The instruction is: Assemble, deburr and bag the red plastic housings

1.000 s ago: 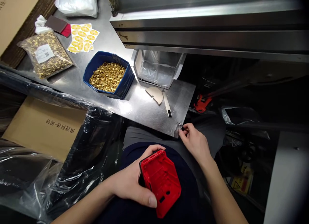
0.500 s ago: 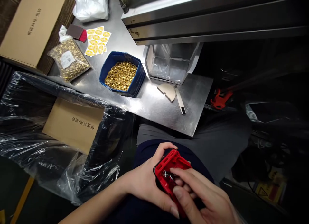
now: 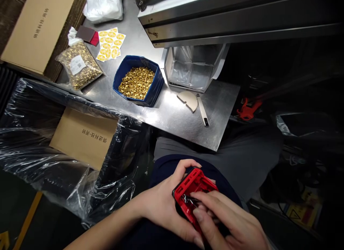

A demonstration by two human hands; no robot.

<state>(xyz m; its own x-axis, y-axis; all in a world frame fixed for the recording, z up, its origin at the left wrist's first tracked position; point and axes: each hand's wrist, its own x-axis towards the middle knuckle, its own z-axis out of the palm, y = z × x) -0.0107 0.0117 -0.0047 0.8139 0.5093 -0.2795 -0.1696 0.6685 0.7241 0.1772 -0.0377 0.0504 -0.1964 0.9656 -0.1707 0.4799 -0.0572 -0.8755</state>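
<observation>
Bottom of the frame is kinda messy: the right hand [image 3: 231,226] runs off the edge at 5 o'clock, and its fingers cover most of the red shell [image 3: 194,185], so I can't tell if it's pinching something or just pressing on it. There's a shiny bit [image 3: 188,201] inside the shell under the fingertips, too small to make out. The left hand [image 3: 163,207] is clearer: it's wrapped around the shell from its 9 o'clock side, thumb hooked over the top edge, gripping it over the lap. The shell is hard moulded plastic, boxy with ribbed walls. Up at 12 o'clock sits a brushed steel table [image 3: 172,122], scuffed and glary. On it there's a blue bin [image 3: 154,92] with angled corners, full of tiny brass bits [image 3: 137,83], a clear bag [image 3: 79,65] of the same at 10 o'clock of the bin, and yellow round stickers [image 3: 110,43] beyond. At 3 o'clock of the bin lie a flat half-round piece [image 3: 188,99] and a slim tool [image 3: 202,114], touching. A cardboard box [image 3: 84,137] sits in crinkly plastic wrap [image 3: 32,135] at 9 o'clock.
</observation>
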